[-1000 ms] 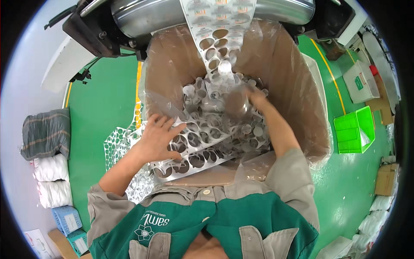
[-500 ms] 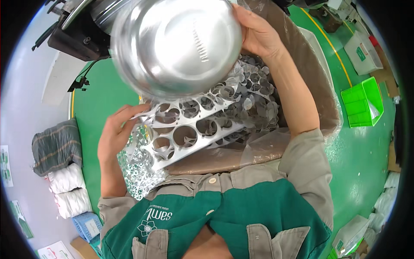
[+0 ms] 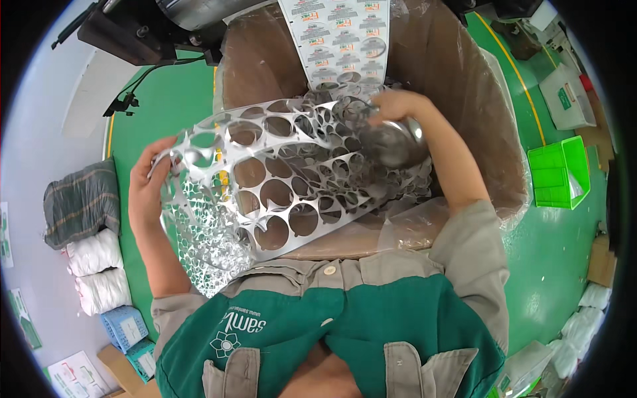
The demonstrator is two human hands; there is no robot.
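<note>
Your left hand [image 3: 147, 192] is out beyond the left side of the lined box [image 3: 458, 113], with green floor [image 3: 544, 265] below it. Near it on that side, a dark machine frame [image 3: 126, 33] stands above and a heap of perforated foil [image 3: 212, 259] spills down beside the box. Your right hand [image 3: 405, 107] is over the box opening, between a printed strip [image 3: 342, 43] hanging in from the far side and the right wall; a gap shows between your wrist and that wall. The near rim runs just in front of your shirt [image 3: 391, 312]. Past the right wall, a stretch of floor reaches to a bright green crate [image 3: 559, 174].

Your left thumb and fingers are pinched together on the end of the foil web [image 3: 292, 176], which stretches from there across the box's left edge into the opening. It is thin, silvery and slack, punched with rows of large round holes, its left end curled and its lower edge slanting up to the right. Your right hand is clamped on the metal bowl [image 3: 398, 142], round, shiny and blurred, above a pile of loose discs [image 3: 411, 182].
</note>
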